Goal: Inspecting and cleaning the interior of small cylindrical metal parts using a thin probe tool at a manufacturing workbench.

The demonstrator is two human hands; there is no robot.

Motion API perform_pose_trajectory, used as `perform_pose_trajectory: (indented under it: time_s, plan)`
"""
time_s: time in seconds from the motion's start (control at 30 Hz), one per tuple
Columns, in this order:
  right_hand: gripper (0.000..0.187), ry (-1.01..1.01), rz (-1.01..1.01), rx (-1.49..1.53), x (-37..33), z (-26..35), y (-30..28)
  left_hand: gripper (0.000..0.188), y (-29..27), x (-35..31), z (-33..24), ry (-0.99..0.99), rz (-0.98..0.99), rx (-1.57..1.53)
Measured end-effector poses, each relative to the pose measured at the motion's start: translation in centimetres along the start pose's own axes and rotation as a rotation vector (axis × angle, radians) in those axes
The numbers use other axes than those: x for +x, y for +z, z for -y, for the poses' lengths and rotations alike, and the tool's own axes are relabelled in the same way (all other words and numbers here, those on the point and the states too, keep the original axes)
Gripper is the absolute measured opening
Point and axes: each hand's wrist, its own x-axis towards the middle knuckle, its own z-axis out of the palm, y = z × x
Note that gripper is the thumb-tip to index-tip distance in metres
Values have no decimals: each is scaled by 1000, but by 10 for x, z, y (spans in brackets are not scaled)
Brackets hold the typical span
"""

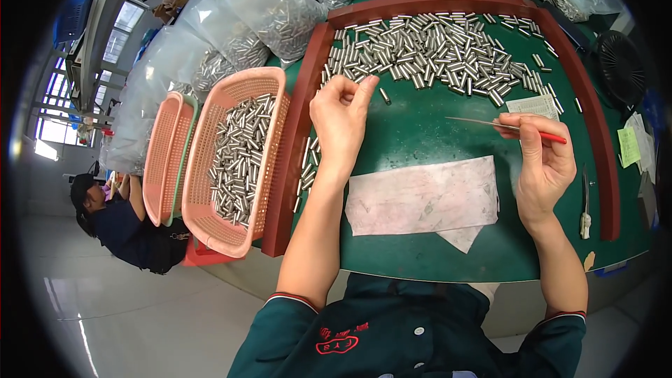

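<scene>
Beyond the pale cloth [420, 197], the left hand [343, 119] is holding its fingers nearly together, any contents unclear, while right of it the right hand [542, 168] is pinching a red-handled tool [555, 138] and metal pins [434, 52] are lying heaped farther beyond.

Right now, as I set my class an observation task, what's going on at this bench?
A person's right hand holds a thin, red-handled tool, its tip pointing left. The left hand is curled near a heap of metal pins; whether it grips one is unclear. The heap lies inside a red-brown frame, a white cloth lies between the forearms, and more pins fill part of a pink basket at left.
</scene>
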Motion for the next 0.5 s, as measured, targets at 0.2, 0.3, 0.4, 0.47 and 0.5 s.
perform_pose_trajectory:
  time_s: [0.2, 0.3, 0.4, 0.47, 0.5]
  plan:
    - [8, 5, 6, 7, -1, 0, 0, 26, 18, 0, 8, 134, 40, 296]
    - [8, 6, 6, 3, -2, 0, 0, 19, 24, 1, 7, 124, 78, 297]
    - [8, 3, 5, 0, -2, -1, 0, 10, 26, 1, 9, 153, 110, 286]
    - [8, 1, 1, -1, -2, 0, 0, 12, 25, 2, 10, 225, 109, 329]
    - [8, -5, 3, -1, -1, 0, 1, 12, 23, 2, 10, 227, 112, 329]
